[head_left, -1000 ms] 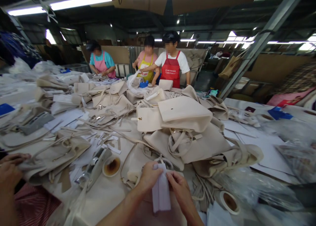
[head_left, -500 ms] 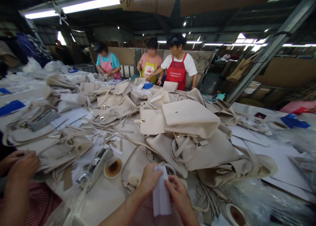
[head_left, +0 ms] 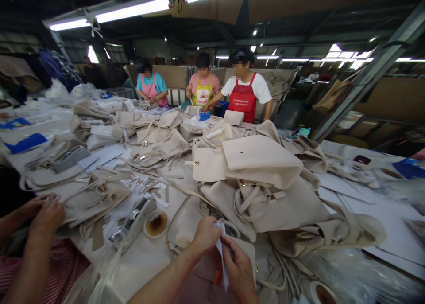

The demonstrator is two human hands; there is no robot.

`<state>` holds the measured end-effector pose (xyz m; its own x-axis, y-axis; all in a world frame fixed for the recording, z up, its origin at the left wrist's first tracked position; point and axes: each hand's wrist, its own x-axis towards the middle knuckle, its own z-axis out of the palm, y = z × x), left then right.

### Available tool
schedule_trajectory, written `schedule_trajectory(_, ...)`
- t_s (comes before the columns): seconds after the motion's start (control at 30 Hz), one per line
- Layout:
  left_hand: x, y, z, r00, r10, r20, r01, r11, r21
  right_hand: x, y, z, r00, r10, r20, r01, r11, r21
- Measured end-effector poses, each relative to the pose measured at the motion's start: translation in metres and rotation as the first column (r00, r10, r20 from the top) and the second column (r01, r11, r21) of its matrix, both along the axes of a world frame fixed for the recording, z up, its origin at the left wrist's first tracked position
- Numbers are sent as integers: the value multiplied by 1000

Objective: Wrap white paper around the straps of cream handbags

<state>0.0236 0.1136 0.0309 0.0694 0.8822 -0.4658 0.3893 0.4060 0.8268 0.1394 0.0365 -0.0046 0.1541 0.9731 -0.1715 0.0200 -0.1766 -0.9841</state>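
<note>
My left hand [head_left: 206,235] and my right hand [head_left: 238,268] both pinch a narrow white strip of paper [head_left: 222,262], now seen nearly edge-on, low in the middle of the view. Under them lies a beige bag [head_left: 186,224] with a looped strap. A pile of beige leather bags [head_left: 262,171] rises just beyond my hands on the long work table [head_left: 142,259]. Something small and red [head_left: 217,277] shows beneath my right hand.
A co-worker's hands [head_left: 43,213] work on a beige bag at the left. Near them lie a metal tool [head_left: 133,222] and a small cup of brown glue [head_left: 156,223]. Three people in aprons [head_left: 244,93] stand at the far end. Clear plastic bags [head_left: 352,277] lie at the right.
The white strip has turned from flat-on to edge-on between my hands and dropped lower. The view has shifted so the scene sits further right; the co-worker's hands have come further in.
</note>
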Motion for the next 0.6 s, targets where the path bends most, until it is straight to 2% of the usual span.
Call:
schedule_trajectory(0.07,-3,2,3,988,-21,153,42,989,-141,2,0,-5,995,-8,-99,2,998,-70)
schedule_trajectory(0.13,-10,3,10,945,-53,322,141,957,-255,3,0,-11,979,-17,-205,-12,991,-136)
schedule_trajectory(0.23,-26,1,21,842,-75,534,285,902,-324,5,-1,-12,954,-20,-299,-32,985,-168)
schedule_trajectory(0.3,-32,-2,23,796,-65,602,325,885,-333,5,-2,-7,952,-17,-307,-36,985,-166)
schedule_trajectory(0.37,-32,-4,19,793,-47,607,314,886,-342,4,-4,-1,954,-12,-298,-41,985,-169)
schedule_trajectory(0.47,-21,-6,6,842,-27,540,247,907,-340,4,-7,4,957,-6,-290,-45,984,-171)
schedule_trajectory(0.6,-5,-11,-5,910,-23,413,144,954,-264,4,-11,-5,967,2,-255,-45,986,-163)
